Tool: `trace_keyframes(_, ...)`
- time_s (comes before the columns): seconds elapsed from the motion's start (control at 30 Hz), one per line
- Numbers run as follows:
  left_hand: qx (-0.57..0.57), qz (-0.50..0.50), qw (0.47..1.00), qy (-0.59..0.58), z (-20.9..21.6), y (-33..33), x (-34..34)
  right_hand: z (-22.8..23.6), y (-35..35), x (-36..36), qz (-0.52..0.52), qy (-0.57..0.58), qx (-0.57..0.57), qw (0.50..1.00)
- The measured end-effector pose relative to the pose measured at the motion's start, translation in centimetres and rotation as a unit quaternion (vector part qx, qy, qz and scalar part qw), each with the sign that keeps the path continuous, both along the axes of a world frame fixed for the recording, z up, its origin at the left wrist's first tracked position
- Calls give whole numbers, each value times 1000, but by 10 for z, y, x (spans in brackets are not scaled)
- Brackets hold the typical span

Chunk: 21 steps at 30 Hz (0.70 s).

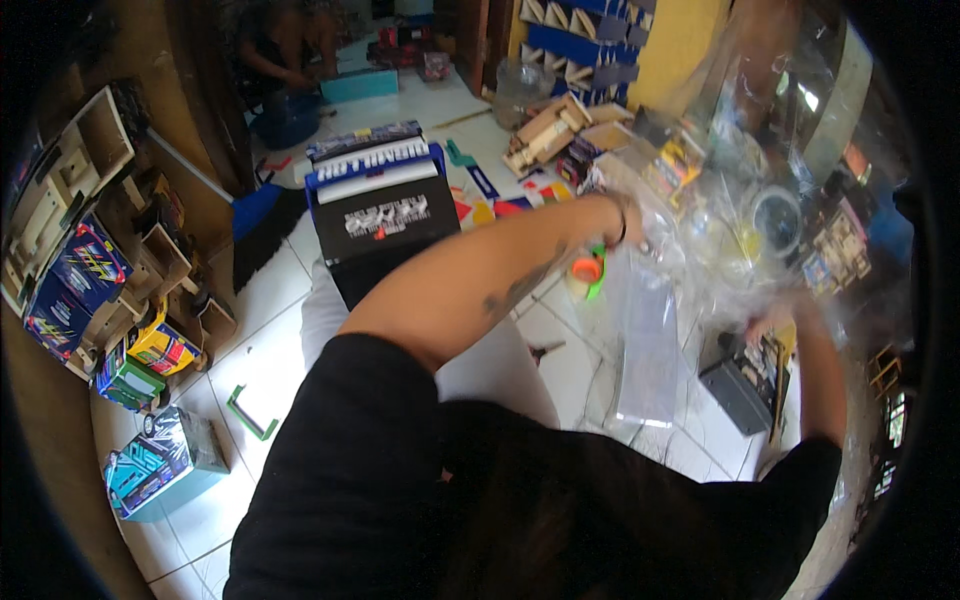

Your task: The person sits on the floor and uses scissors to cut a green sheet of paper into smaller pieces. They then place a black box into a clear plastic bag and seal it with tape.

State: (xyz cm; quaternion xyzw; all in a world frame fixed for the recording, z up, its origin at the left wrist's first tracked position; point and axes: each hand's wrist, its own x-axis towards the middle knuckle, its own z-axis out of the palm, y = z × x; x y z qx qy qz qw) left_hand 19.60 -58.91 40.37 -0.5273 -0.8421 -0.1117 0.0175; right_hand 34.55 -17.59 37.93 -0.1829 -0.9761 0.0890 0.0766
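My left arm reaches across to the right. The left hand (632,222) is closed on a crumpled clear plastic sheet (690,240), its fingers partly hidden by the folds. My right hand (778,318) is smeared by motion behind the plastic, just above a dark grey box (745,385); its fingers cannot be made out. A flat strip of clear plastic (648,345) hangs or lies below the left hand. Against my legs rests a black and blue model truck body (390,215) with white lettering. Orange and green tape rolls (587,270) lie under my left wrist.
Wooden and painted model trucks (90,260) stack up at left, beside a broom (265,225). On the tiles are a teal wrapped box (165,460), a green bracket-shaped piece (250,415) and scissors (545,350). Another person (290,60) sits at the back near a blue basin (285,120).
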Motion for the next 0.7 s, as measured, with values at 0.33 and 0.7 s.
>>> trace_keyframes(0.33, 208, 182, 934, 226, 104, -79, -42, 145, -153, -36, 280, -140, -231, 921)
trace_keyframes(0.7, 291, 352, 866, 202, 228, -229, -146, 287, -333, -223, 151, 622, 193, 744)
